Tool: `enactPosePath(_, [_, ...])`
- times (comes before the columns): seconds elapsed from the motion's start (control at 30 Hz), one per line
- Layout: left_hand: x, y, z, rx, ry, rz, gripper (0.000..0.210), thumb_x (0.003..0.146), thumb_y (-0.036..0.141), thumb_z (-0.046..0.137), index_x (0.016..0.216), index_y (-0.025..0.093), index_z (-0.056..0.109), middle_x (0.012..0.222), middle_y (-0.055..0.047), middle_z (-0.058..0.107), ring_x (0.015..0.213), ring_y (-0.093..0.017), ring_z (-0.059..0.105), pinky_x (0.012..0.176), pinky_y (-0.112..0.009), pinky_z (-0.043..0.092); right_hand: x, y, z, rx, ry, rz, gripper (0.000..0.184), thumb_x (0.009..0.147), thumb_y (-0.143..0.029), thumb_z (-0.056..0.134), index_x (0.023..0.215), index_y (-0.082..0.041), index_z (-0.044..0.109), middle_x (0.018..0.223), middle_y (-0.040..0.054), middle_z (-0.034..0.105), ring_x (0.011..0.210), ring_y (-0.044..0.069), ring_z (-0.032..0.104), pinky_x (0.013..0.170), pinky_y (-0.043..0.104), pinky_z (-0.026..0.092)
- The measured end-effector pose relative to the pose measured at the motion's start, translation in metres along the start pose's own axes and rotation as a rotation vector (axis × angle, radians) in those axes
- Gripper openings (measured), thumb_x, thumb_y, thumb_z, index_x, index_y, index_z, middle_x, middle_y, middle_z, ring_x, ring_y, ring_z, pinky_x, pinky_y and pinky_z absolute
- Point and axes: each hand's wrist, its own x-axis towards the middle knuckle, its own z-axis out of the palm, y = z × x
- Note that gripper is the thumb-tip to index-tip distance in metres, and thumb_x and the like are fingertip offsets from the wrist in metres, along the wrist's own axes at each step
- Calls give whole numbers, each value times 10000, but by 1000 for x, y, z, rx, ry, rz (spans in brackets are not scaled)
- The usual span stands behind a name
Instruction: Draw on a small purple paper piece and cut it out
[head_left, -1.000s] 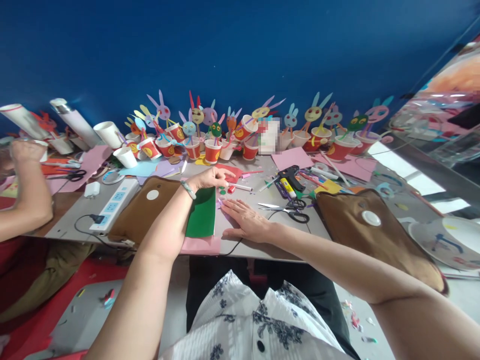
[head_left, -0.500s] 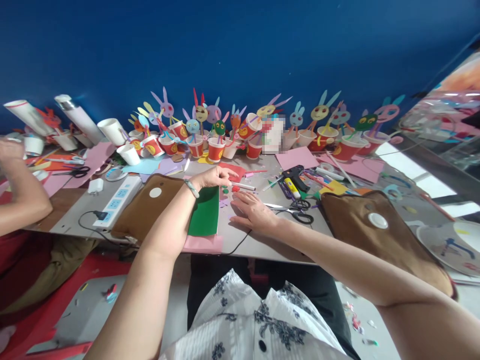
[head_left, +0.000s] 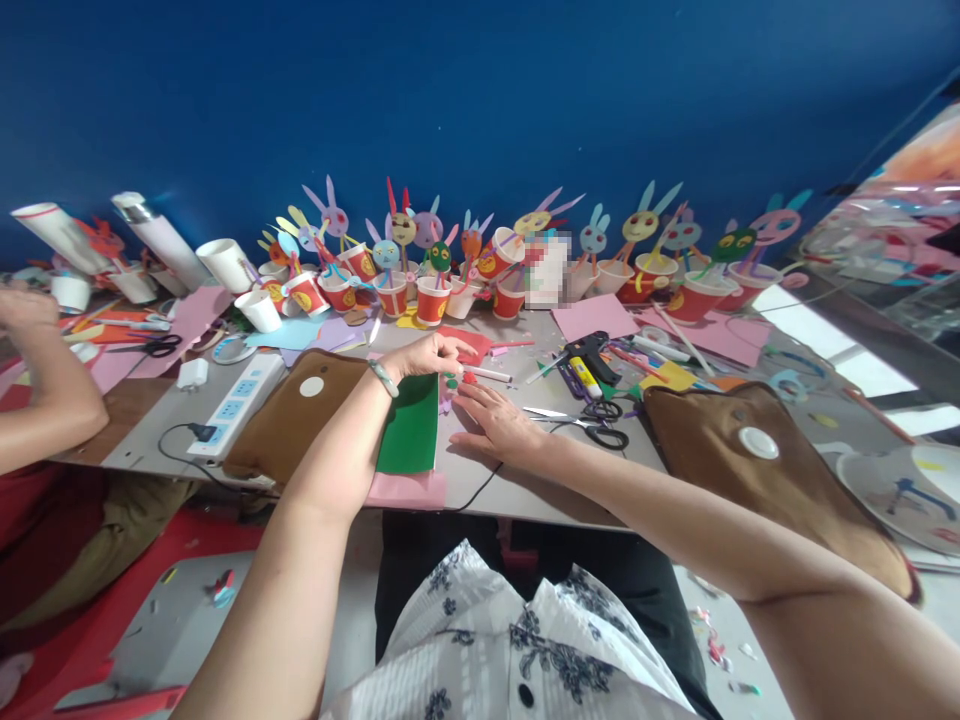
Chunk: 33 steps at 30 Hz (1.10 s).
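My left hand (head_left: 429,355) is over the far edge of a green paper sheet (head_left: 409,428), fingers bent together; whatever lies between them is hidden. Flat on the table beside small paper scraps (head_left: 452,383) rests my right hand (head_left: 499,425), its fingers spread and holding nothing. A white marker (head_left: 489,374) lies just past its fingertips. Black-handled scissors (head_left: 604,434) are right of this hand. Beyond my left hand sits a piece of red paper (head_left: 475,343), and pink paper (head_left: 409,490) shows under the green sheet.
Paper cups with paper rabbits (head_left: 433,298) line the blue wall. Brown hot-water bags (head_left: 705,440) lie at both sides. A glue gun (head_left: 592,352) is at right, a power strip (head_left: 241,405) at left. Another person's arm (head_left: 56,395) reaches in at far left.
My right hand has slid slightly left over the table, closer to the green sheet and the scraps. My left hand stays almost in place.
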Motion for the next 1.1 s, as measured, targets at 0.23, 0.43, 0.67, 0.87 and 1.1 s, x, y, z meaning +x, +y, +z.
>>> enactPosePath(0.23, [-1,4,1,-11,-15,-30,390,693,366,766,503,132,518,1259,-175,671,1140,-291,631,998,-413,412,25,-5,-5,-81,-79,99,852,897,-712,504,1466,-78,496,1528,216,471,1434,388,377,1136,540,328])
enactPosePath(0.43, [-1,6,0,-21,-18,-32,423,679,353,784,480,131,484,1258,-177,673,1139,-286,624,1047,-421,384,26,-3,-12,-145,-84,26,776,890,-711,526,1396,-124,561,1482,179,537,1376,365,430,1069,503,336])
enactPosePath(0.67, [-1,2,-1,-2,13,-16,401,689,363,766,490,134,504,1153,-166,701,1097,-280,640,1012,-415,399,3,10,-16,-188,-72,-92,688,914,-668,534,1331,-124,589,1437,183,572,1326,352,475,1073,508,290])
enactPosePath(0.87, [0,-1,0,-13,4,-37,410,672,393,767,485,136,509,1200,-164,687,1094,-276,641,1007,-418,406,9,5,-18,-240,-19,22,701,896,-714,506,1315,-162,606,1256,199,630,1083,344,572,908,452,383])
enactPosePath(1.1, [0,2,0,7,16,-26,395,676,366,752,481,144,491,1195,-162,697,1156,-290,617,1020,-407,403,39,-3,-15,-331,-28,96,705,910,-722,458,1271,-140,627,1155,206,614,1042,338,534,910,450,363])
